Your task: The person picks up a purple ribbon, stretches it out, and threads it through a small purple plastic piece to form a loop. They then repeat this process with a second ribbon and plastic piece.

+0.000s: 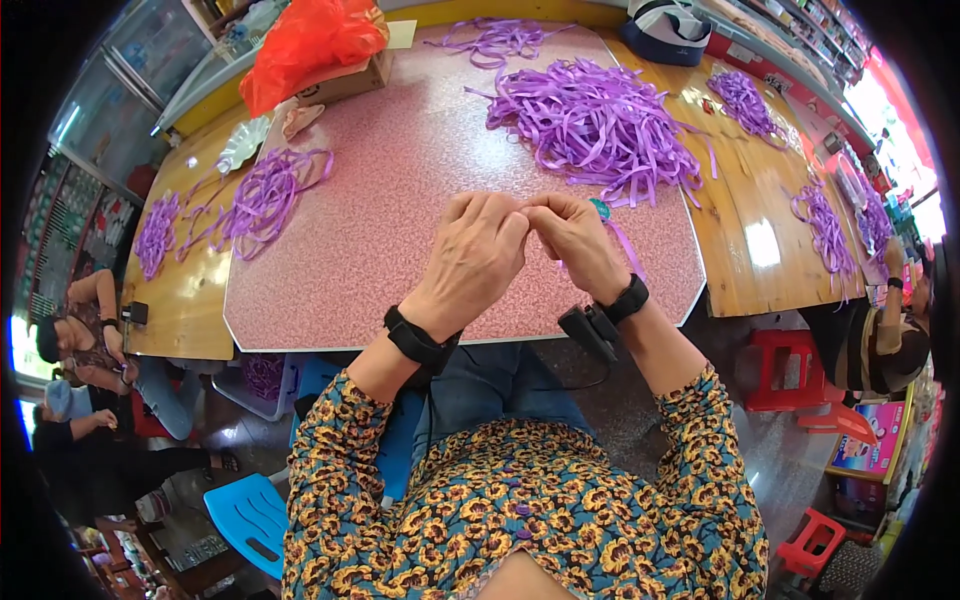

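Over the near half of the pink speckled tabletop (380,140), my two hands meet fingertip to fingertip. My left hand (478,245) is closed in a pinch, and whatever its fingertips grip is hidden. My right hand (582,245) is also closed. A strand of purple ribbon (627,248) trails from behind it towards the wrist. A small teal-green piece (600,208) shows beside its knuckles; its kind I cannot make out. Beyond my right hand lies a large tangled heap of purple ribbons (600,125). Each wrist wears a black band.
Smaller ribbon bundles lie at left (265,200) and right (745,103). At the back stand a red plastic bag (315,45) on a cardboard box and a dark-and-white cap (668,30). People sit at both sides. A blue chair (245,515) and red stools (785,365) stand below.
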The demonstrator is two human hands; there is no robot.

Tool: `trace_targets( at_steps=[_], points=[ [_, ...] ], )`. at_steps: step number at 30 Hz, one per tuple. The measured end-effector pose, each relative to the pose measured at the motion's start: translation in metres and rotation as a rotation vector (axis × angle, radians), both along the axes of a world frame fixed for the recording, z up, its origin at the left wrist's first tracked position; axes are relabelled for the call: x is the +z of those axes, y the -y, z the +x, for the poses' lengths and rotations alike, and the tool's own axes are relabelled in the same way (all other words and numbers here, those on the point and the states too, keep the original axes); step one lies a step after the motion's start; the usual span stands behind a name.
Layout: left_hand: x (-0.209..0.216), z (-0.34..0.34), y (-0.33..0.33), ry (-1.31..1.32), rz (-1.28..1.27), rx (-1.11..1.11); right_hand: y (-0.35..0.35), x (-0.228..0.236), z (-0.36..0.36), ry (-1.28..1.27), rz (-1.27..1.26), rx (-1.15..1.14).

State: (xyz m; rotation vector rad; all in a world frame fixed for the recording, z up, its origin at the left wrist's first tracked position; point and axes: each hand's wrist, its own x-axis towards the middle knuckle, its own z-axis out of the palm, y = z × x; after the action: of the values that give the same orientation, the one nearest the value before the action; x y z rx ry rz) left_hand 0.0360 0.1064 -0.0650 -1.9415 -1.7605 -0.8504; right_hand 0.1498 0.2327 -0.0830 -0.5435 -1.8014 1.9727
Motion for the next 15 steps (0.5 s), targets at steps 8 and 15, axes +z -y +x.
trace_targets(
  at_steps=[8, 15],
  points=[
    [-0.008, 0.009, 0.001, 0.482, 0.200, -0.008, 0.001, 0.011, 0.002, -0.104, -0.399, 0.111],
    [-0.014, 0.006, 0.002, 1.081, 0.069, -0.159, 0.005, 0.012, 0.002, -0.208, -0.434, 0.216]
  ],
)
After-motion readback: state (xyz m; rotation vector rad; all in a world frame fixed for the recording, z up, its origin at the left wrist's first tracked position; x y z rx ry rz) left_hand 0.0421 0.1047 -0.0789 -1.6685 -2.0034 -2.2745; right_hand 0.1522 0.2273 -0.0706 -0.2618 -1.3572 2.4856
